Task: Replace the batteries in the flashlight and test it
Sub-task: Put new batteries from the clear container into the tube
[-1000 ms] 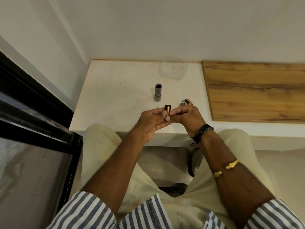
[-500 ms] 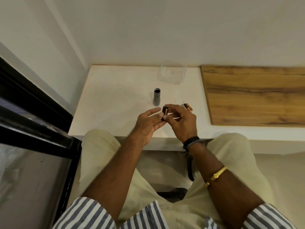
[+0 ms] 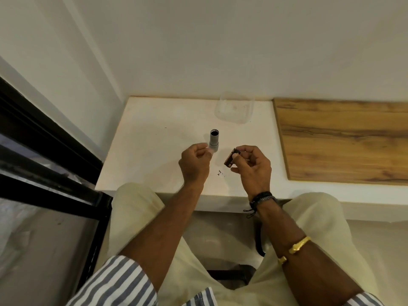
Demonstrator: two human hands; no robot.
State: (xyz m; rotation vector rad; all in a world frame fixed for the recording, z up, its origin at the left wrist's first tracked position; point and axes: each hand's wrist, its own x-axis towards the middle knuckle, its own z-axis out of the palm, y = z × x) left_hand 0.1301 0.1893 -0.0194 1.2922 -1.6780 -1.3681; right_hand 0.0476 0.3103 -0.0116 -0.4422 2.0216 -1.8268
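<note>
Far left: black window frame running along the wall. White table in front of you, your knees under its near edge.

Your left hand hovers above the table, back towards the camera, fingers curled in with the tips close together. There's a pale fleck at the fingertips; can't tell whether you're pinching something or holding nothing. Those fingertips sit just beside the base of the flashlight.

Flashlight stands upright on the table, mid-depth, open end up, dark bore showing. Nothing grips it.

A few dark specks lie on the table between your hands.

Battery: off the table, tilted, pinched between thumb and forefinger of your right hand, copper end lowest. The other fingers are loosely curled behind it. Battery is near the flashlight but apart from it, on its right.

Black band on the right wrist, gold bangle further up the forearm.

Clear tub at the back of the table against the wall. Wood board lies on the right, well apart from both hands
</note>
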